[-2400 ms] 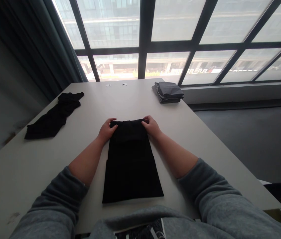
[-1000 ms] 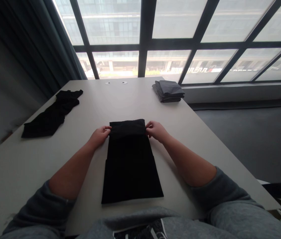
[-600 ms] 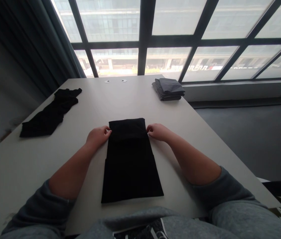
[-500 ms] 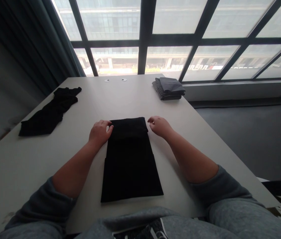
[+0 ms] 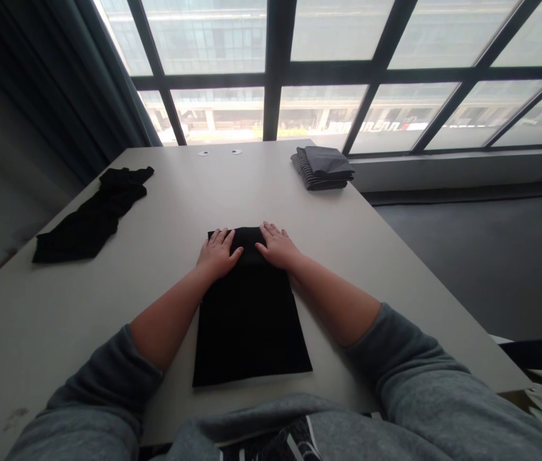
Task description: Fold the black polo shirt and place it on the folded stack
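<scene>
A folded black garment point(image 5: 249, 320) lies lengthwise on the pale table point(image 5: 179, 205) in front of me. My left hand point(image 5: 218, 253) rests flat on its far left corner, fingers spread and open. My right hand point(image 5: 277, 245) lies flat on its far right corner, fingers stretched out and open. Both palms press down on the cloth, side by side, almost touching. Neither hand grips anything.
A loose black garment point(image 5: 93, 214) lies crumpled at the table's left side. A folded pile of grey and striped cloth point(image 5: 321, 168) sits at the far right corner. Two small round discs point(image 5: 219, 152) sit near the far edge. Large windows and a dark curtain stand behind.
My hands let go of the garment's far side edges and moved inward on top of it, now lying flat with fingers spread. The camera tilted slightly downward.
</scene>
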Tool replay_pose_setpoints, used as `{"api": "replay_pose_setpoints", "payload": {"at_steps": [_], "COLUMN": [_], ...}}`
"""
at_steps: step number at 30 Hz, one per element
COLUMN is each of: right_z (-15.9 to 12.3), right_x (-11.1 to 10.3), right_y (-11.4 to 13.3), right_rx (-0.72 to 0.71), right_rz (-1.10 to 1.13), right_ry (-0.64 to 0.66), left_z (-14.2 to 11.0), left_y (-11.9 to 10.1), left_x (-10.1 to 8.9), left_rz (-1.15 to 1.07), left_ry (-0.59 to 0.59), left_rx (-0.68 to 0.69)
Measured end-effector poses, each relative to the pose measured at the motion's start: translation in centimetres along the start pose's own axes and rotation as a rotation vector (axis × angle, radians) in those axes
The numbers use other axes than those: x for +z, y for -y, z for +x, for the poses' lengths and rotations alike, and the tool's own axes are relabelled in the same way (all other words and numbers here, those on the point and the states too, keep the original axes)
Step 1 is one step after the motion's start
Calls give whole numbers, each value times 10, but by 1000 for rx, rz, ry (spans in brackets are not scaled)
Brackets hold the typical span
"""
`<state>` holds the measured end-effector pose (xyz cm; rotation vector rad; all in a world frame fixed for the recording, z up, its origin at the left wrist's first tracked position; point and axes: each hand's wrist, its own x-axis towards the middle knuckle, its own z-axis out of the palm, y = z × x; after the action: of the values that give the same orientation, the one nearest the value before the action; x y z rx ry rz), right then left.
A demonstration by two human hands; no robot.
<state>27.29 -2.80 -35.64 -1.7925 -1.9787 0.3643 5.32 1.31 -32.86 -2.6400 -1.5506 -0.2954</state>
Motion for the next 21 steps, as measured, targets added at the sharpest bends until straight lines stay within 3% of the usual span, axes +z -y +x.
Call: {"api": "replay_pose_setpoints", "payload": {"at_steps": [3, 6, 9, 13, 21], "right_z": [-1, -1, 0, 0, -7], "right_x": [-1, 0, 1, 2, -2], "right_y": [0, 0, 0, -1, -10], "right_rx": [-4, -11, -20, -24, -49], "right_rz": [-7, -20, -26, -6, 3], "right_ry": [-2, -13, -28, -29, -18], "left_z": [-2, 0, 8, 18, 13], "left_y": [-3, -5, -3, 5, 34], "left_x": [-3, -8, -10, -8, 1], "left_rz": [34, 80, 60, 10, -163], "left_ry": [-45, -85, -23, 38, -55], "left_rx": [28, 171, 276, 222, 62]}}
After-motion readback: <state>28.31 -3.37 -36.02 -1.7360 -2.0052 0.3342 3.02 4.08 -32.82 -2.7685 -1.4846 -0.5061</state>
